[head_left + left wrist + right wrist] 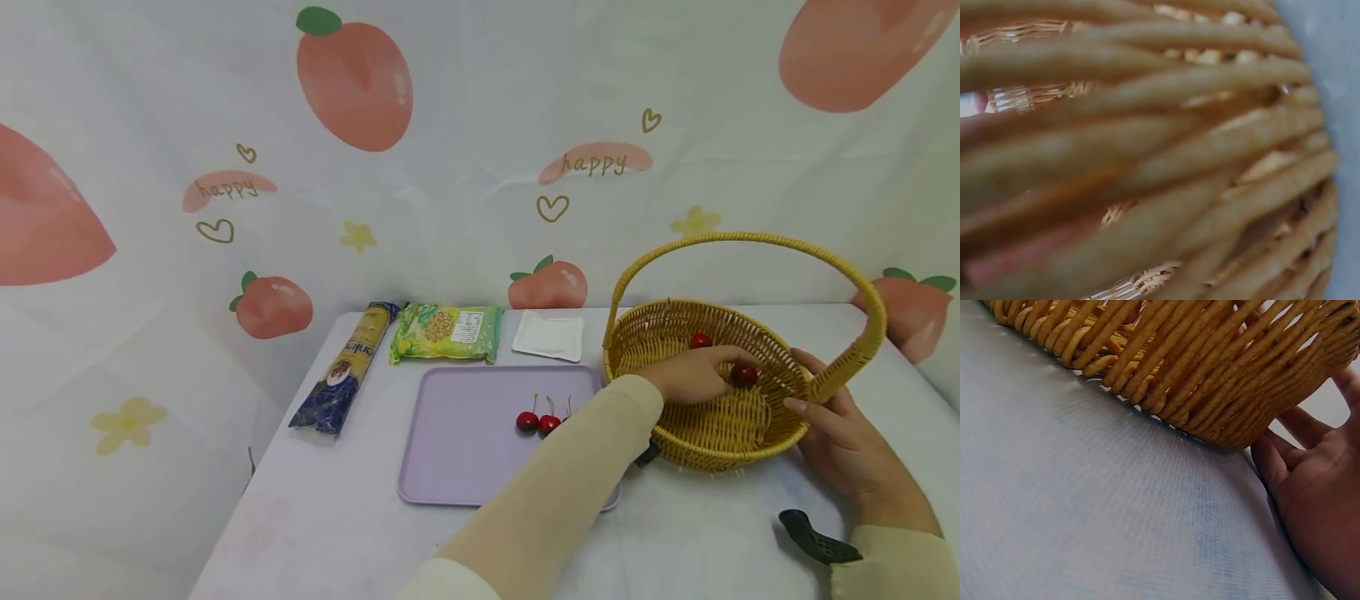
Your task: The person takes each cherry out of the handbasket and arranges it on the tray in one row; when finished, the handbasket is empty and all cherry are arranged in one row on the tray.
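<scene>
Near three o'clock inside the basket, the left hand meets a cherry; whether its grip pinches, I cannot tell; smooth skin might make it slip; the right hand clasps the basket's four o'clock side; tugging could tip it.

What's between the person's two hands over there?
In the head view, a dark red cherry is by the left hand, then comes the woven side of the basket, which the right hand holds.

"happy" x2 on bkgd cloth
</scene>
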{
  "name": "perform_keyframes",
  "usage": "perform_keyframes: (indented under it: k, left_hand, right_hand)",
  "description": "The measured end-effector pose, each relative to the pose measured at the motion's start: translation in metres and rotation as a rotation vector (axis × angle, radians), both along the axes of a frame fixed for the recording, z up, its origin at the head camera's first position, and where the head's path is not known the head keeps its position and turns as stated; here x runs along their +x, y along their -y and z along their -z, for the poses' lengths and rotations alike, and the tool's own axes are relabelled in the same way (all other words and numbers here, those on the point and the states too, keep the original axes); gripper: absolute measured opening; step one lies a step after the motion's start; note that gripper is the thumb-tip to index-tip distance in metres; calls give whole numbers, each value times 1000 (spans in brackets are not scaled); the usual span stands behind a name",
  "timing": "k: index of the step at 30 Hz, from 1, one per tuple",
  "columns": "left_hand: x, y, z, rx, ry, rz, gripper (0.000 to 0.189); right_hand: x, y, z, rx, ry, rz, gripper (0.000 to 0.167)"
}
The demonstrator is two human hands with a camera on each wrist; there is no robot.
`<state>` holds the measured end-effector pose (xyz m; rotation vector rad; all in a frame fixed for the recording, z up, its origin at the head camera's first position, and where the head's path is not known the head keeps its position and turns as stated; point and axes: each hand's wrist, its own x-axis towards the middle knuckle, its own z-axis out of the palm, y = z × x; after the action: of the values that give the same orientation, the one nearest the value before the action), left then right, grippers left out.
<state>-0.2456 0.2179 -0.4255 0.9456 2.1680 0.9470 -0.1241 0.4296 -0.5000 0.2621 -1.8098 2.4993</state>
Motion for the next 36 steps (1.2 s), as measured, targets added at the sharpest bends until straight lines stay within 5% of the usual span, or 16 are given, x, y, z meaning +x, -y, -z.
perform_keyframes:
  k: [6, 10, 17, 28, 36]
  left_hand:
    - [4, -11, 2, -114, -125, 167, 76]
    - [6, -16, 3, -178, -196, 201, 77]
    - [4, -14, 2, -111, -193, 107, 75]
    - [1, -12, 6, -170, -195, 94, 64]
    - [7, -7, 3, -240, -224, -87, 51]
  right_hand:
    - [0, 2, -1, -7, -14, -3, 72]
    - [-1, 2, -1, -15, -19, -14, 72]
    - [-2, 1, -1, -4, -26, -9, 71]
    - [-1, 3, -1, -16, -7, 1, 72]
    - [0, 3, -4, -3, 1, 10, 72]
